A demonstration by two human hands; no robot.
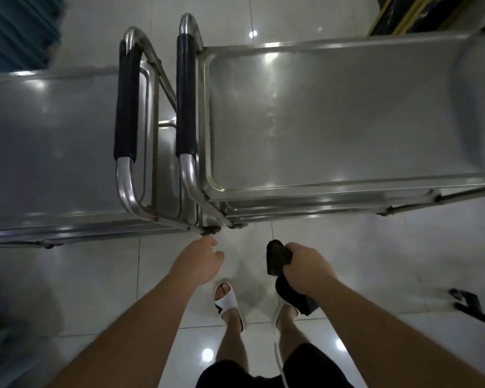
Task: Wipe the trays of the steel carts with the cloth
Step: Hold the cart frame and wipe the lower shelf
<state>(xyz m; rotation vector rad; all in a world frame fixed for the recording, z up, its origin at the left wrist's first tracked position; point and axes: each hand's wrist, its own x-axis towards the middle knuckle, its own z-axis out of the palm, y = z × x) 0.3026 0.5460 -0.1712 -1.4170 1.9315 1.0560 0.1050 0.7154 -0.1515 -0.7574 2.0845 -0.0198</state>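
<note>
Two steel carts stand side by side, their black-padded handles meeting in the middle. The left cart's top tray (48, 141) fills the left side, and the right cart's top tray (333, 116) fills the right. My right hand (308, 268) grips a dark cloth (277, 257) below the right cart's near edge; more cloth hangs under the wrist. My left hand (199, 261) hovers just below the carts' near corners with fingers loosely curled and holds nothing.
Glossy white floor tiles (95, 275) lie between me and the carts. My feet in white sandals (227, 301) stand below my hands. A dark object (471, 303) lies on the floor at the right. A teal curtain (17, 29) hangs at the upper left.
</note>
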